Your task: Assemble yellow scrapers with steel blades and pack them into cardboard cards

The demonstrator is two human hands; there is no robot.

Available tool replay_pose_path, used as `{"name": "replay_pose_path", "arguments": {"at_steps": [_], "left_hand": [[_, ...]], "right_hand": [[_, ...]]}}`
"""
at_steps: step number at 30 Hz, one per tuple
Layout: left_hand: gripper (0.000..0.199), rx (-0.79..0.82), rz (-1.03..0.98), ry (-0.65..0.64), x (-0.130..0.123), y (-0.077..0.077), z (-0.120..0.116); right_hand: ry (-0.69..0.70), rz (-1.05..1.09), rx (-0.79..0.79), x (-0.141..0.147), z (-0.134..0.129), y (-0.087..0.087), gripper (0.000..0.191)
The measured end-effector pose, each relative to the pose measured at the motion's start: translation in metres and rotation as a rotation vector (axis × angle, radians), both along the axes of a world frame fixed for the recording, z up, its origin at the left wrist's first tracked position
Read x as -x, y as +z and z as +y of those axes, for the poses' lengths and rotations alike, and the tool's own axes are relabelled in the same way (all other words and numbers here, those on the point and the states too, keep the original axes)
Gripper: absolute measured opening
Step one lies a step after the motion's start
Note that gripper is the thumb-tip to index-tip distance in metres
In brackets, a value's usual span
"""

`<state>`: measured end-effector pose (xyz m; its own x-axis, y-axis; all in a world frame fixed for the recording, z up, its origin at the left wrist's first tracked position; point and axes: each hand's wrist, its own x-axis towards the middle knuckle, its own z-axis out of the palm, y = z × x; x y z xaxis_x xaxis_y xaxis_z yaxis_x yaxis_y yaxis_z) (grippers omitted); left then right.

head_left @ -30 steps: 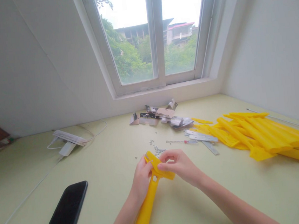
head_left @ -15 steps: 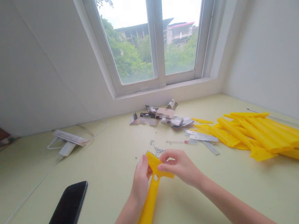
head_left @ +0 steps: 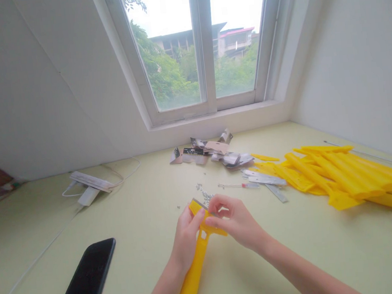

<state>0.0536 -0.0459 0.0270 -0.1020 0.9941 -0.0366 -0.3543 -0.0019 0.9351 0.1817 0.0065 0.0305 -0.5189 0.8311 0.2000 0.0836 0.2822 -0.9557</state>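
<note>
Nearest, a yellow scraper (head_left: 194,279) slanted up and rightward from the bottom edge, its head raised between 2 bare hands, and a black phone (head_left: 84,282) lay to the left on the table (head_left: 130,259). Both forearms reached in from below and converged on that head. The left hand (head_left: 186,238) gripped its left side, thumb laid across the front — fingers mostly hidden behind. The right hand (head_left: 238,221) came in bent at the wrist, pinching the head's right part between thumb and curled fingers. Just beyond lay small screws (head_left: 205,195), then a screwdriver (head_left: 234,186), metal strips (head_left: 263,178) and a yellow pile (head_left: 344,174) to the right. Farther back — crumpled packaging (head_left: 195,155), a power strip (head_left: 90,181), and the window (head_left: 210,90).
</note>
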Motion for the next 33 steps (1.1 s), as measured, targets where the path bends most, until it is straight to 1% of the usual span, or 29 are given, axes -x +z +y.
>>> {"name": "replay_pose_path", "arguments": {"at_steps": [6, 11, 14, 16, 19, 21, 24, 28, 30, 33], "left_hand": [[0.02, -0.004, 0.021, -0.016, 0.0, 0.001, 0.001], [0.015, -0.008, 0.01, -0.004, 0.001, 0.0, 0.003], [0.013, -0.016, -0.017, -0.001, 0.001, -0.002, 0.004], [0.012, -0.02, -0.023, 0.013, 0.001, -0.004, 0.005], [0.012, -0.025, -0.025, 0.028, 0.001, -0.005, 0.005], [0.013, -0.033, -0.027, 0.038, 0.0, -0.005, 0.006], [0.013, -0.038, -0.031, 0.047, 0.0, -0.004, 0.006], [0.01, -0.057, -0.046, 0.019, -0.001, -0.004, 0.007], [0.009, -0.05, -0.03, 0.029, -0.002, -0.003, 0.008], [0.01, -0.005, 0.041, 0.045, -0.002, 0.002, 0.007]], "right_hand": [[0.0, -0.022, 0.005, 0.001, 0.002, 0.002, 0.011], [0.053, -0.005, 0.083, -0.001, 0.004, 0.006, 0.007], [0.025, 0.004, 0.089, -0.002, 0.005, 0.007, 0.007], [0.005, -0.029, 0.076, -0.002, 0.005, 0.006, 0.008], [0.02, -0.085, 0.075, -0.001, 0.005, 0.006, 0.012], [0.032, -0.096, 0.108, -0.002, 0.007, 0.007, 0.011], [0.07, -0.085, 0.228, -0.003, 0.01, 0.009, 0.012], [0.192, 0.005, 0.406, -0.005, 0.013, 0.007, 0.02], [0.221, 0.06, 0.417, -0.006, 0.013, 0.005, 0.023], [0.182, 0.082, 0.368, -0.007, 0.015, 0.001, 0.024]]}}
